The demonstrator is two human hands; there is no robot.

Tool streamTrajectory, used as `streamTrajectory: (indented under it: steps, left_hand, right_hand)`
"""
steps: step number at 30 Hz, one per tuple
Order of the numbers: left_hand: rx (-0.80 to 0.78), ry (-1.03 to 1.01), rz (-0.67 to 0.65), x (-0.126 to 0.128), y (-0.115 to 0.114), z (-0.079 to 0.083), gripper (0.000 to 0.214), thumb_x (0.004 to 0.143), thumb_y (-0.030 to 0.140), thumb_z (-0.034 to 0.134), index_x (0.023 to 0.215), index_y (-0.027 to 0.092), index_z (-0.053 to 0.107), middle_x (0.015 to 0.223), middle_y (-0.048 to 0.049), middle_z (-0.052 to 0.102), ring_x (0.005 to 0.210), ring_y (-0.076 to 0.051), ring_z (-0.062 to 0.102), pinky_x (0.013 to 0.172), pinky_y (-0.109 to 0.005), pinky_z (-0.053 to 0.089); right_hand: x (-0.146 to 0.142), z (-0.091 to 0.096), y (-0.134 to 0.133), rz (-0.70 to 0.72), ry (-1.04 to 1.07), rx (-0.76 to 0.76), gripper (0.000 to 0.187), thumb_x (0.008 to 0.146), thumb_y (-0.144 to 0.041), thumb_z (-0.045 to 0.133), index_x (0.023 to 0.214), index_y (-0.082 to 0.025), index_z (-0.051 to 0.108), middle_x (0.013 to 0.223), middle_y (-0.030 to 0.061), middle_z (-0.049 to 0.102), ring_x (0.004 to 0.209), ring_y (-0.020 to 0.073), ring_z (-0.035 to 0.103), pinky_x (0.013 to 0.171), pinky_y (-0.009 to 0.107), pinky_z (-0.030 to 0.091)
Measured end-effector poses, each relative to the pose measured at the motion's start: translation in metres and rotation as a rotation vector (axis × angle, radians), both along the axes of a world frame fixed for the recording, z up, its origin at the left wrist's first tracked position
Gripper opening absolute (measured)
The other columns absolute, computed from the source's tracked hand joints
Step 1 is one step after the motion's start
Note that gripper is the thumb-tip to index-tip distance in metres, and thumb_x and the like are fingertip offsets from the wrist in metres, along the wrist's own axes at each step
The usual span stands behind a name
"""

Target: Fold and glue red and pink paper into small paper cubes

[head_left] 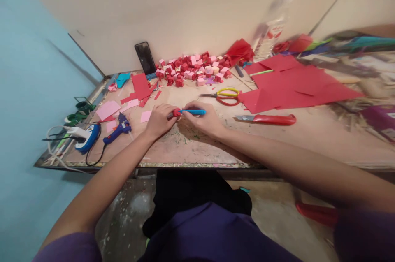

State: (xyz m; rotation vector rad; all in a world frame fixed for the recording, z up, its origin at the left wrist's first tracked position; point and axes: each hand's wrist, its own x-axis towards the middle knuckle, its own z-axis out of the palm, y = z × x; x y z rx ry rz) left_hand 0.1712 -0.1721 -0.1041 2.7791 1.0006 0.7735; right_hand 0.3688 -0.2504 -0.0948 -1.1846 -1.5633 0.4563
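My left hand (159, 120) is closed around a small red paper piece (176, 112) just above the table. My right hand (205, 121) grips a blue pen-like tool (193, 111) whose tip meets that red piece. Both hands sit close together near the middle of the worktable (277, 138). A heap of small red and pink paper cubes (193, 70) lies behind them by the wall.
Yellow-and-red scissors (224, 96) and a red-handled knife (268, 119) lie right of my hands. Red paper sheets (293, 81) cover the right side. A blue glue gun (119, 128), cables and a power strip (88, 137) sit left. A black phone (145, 57) leans on the wall; a plastic bottle (271, 27) stands behind.
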Motion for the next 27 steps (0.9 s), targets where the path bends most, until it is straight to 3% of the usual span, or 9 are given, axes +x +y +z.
streamTrajectory:
  steps: [27]
  left_hand:
    - [0.014,0.007,-0.014,0.0004,-0.0023,0.0007,0.027,0.094,0.023,0.062,0.116,0.019,0.075,0.116,-0.0110,0.080,0.110,-0.029,0.071,0.099,-0.043,0.049]
  right_hand:
    - [-0.0003,0.0027,0.0003,0.054,-0.045,-0.089,0.015,0.089,-0.035,0.069,0.091,-0.021,0.074,0.088,0.0059,0.079,0.080,0.0233,0.071,0.076,0.037,0.054]
